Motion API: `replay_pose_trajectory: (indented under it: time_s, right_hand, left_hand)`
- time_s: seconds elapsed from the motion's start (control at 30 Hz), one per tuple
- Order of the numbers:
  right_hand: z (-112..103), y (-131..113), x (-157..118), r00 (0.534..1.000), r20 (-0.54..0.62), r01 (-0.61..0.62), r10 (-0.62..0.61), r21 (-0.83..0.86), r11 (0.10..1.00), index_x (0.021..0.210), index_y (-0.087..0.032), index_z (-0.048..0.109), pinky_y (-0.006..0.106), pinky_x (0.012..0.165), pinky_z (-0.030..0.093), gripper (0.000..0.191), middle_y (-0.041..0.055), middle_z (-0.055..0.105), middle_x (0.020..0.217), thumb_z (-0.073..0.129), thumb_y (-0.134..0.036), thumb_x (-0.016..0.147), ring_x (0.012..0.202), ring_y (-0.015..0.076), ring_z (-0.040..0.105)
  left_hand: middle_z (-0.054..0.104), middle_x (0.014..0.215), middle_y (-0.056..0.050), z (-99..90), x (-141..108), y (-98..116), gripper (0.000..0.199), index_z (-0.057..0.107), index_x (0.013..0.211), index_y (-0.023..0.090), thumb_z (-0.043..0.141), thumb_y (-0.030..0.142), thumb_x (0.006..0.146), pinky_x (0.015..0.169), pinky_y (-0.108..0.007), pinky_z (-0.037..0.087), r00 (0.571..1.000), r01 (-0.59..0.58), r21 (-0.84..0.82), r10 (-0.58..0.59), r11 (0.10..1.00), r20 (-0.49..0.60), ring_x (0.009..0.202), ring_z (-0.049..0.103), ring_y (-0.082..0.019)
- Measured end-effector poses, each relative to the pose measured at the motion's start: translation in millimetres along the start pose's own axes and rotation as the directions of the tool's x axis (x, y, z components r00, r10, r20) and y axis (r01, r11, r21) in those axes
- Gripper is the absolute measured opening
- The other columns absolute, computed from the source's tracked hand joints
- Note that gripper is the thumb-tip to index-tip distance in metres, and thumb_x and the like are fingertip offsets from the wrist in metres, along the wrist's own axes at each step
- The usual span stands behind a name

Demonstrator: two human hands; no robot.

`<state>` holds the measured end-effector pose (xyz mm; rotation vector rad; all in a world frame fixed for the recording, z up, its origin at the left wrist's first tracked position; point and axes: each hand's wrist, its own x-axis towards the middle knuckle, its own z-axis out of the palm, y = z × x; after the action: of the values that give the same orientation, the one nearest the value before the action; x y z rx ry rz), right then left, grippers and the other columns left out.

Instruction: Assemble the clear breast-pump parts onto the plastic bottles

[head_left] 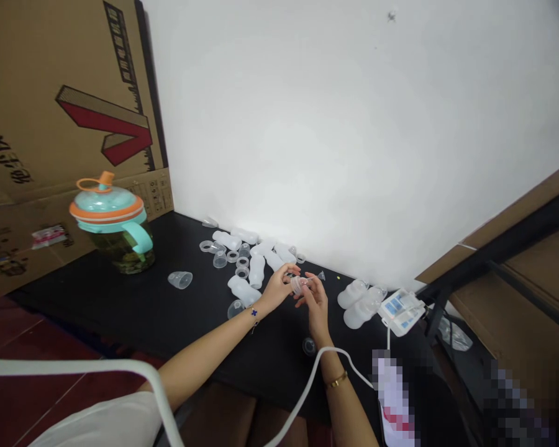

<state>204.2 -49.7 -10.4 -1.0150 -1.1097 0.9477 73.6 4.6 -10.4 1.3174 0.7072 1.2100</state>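
Observation:
My left hand [279,284] and my right hand [315,304] meet over the black table. Between them is a small clear screw ring [298,284] with a teat in it, as on a baby bottle. The left fingers are closed on its left side, while the right fingers pinch its right side. Left of my hands lie several white bottle bodies [256,271] and loose clear rings [242,272]. A small clear teat [321,275] is just beyond my right fingers. Near my right wrist sits a round clear piece [309,346].
Assembled baby bottles [358,313] lie at the right beside a white power bank-like box [403,311] with a cable. A phone [395,403] is at the front right. A lidded jug [114,230] and a clear cap [181,280] stand left. White tubing [302,397] crosses the foreground.

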Motion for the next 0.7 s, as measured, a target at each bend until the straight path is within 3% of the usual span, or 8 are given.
replay_pose_trajectory:
  time_s: [0.23, 0.43, 0.7]
  right_hand:
    - [-1.3, -1.3, 1.1, 1.000, -0.028, -0.010, 0.010, 0.001, 1.000, 0.107, -0.020, 0.072, 0.026, 0.053, 0.051, 0.035, 0.0059, 0.072, 0.098, 0.075, -0.045, 0.083, 0.066, 0.0150, 0.063]
    - [-8.2, -10.8, 5.2, 0.993, -0.107, -0.041, 0.055, 0.129, 0.991, 0.100, -0.020, 0.074, 0.024, 0.054, 0.049, 0.032, 0.0059, 0.071, 0.102, 0.079, -0.043, 0.078, 0.076, 0.0160, 0.064]
    - [-21.0, -12.0, 13.3, 0.979, -0.168, -0.085, 0.116, 0.186, 0.979, 0.099, -0.019, 0.073, 0.025, 0.051, 0.048, 0.037, 0.0046, 0.072, 0.095, 0.082, -0.047, 0.075, 0.066, 0.0144, 0.062]
  left_hand:
    - [0.065, 0.084, -0.002, 3.4, -1.7, -4.8, 0.041, 0.064, 0.101, 0.016, 0.070, 0.052, 0.083, 0.048, -0.020, 0.046, 0.993, 0.060, -0.002, -0.060, 0.998, 0.103, 0.060, 0.059, -0.011]
    - [0.068, 0.091, -0.003, 2.7, -0.6, -9.0, 0.041, 0.064, 0.101, 0.015, 0.075, 0.047, 0.079, 0.047, -0.019, 0.047, 0.989, 0.099, 0.020, -0.101, 0.995, 0.110, 0.057, 0.060, -0.009]
    - [0.067, 0.088, -0.003, -0.6, 1.4, -10.7, 0.038, 0.065, 0.099, 0.015, 0.075, 0.047, 0.080, 0.046, -0.017, 0.047, 0.992, 0.112, 0.045, -0.115, 0.993, 0.056, 0.057, 0.060, -0.009]
